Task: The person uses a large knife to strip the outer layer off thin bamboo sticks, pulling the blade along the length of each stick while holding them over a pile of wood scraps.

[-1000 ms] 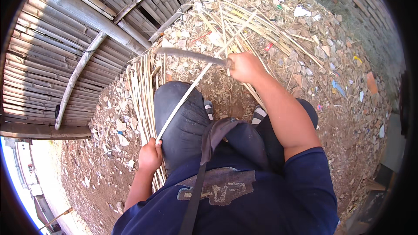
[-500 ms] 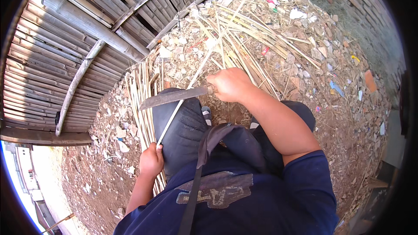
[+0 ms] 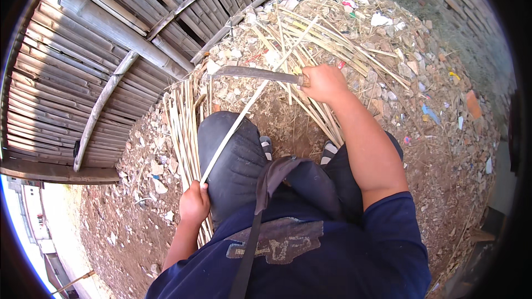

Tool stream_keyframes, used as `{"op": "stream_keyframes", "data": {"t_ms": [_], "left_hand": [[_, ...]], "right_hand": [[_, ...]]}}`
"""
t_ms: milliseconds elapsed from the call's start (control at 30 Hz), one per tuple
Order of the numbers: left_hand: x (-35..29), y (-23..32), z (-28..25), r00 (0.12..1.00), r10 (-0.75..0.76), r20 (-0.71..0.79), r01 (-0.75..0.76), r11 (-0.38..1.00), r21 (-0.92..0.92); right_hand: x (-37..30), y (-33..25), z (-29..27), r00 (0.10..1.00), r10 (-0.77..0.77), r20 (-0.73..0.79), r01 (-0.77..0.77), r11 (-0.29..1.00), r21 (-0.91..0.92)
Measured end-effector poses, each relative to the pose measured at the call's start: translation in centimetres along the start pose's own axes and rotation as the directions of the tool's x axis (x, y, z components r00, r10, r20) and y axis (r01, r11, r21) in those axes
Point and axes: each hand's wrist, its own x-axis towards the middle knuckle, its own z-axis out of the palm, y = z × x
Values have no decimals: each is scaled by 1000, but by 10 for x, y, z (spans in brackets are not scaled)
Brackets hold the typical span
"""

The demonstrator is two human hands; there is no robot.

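A bamboo strip (image 3: pixel 235 127) is lying slantwise across the person's left knee, its near end clamped in the fingers of the left hand (image 3: pixel 194 204). Farther out, the right hand (image 3: pixel 324 82) is gripping, fingers wrapped tight, the handle of a long knife (image 3: pixel 252 73) whose blade is crossing the strip. Beyond, 1 heap of split bamboo (image 3: pixel 310 33) is lying against a bamboo fence (image 3: pixel 111 39).

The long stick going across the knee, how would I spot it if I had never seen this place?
Start at the bamboo fence, then come down to the person's dark-trousered knee. A pale strip slants over it, its near end gripped in the left hand, its far end under the big knife in the right hand. The other strips lie on the ground.
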Motion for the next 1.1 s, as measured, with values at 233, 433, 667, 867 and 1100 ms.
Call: {"op": "stream_keyframes", "data": {"t_ms": [233, 433, 667, 867, 1100], "left_hand": [[-4, 5, 0, 999, 18, -35, -17, 1000, 22], [-2, 0, 3, 998, -15, -58, 17, 999, 32], [1, -14, 7, 995, -18, -98, 20, 999, 26], [-2, -14, 13, 989, 44, -138, -45, 999, -2], [-6, -14, 7, 996, 15, -89, -8, 997, 72]], "right_hand": [[-10, -37, -6, 996, -61, 66, 53, 992, 119], [-28, -84, 15, 887, -423, 188, 440, 895, -64], [13, 4, 26, 999, 19, 47, -20, 999, 34], [-8, -45, -4, 999, -34, -22, 37, 990, 137], [-13, -69, 17, 946, -300, 123, 306, 951, -36]]}}
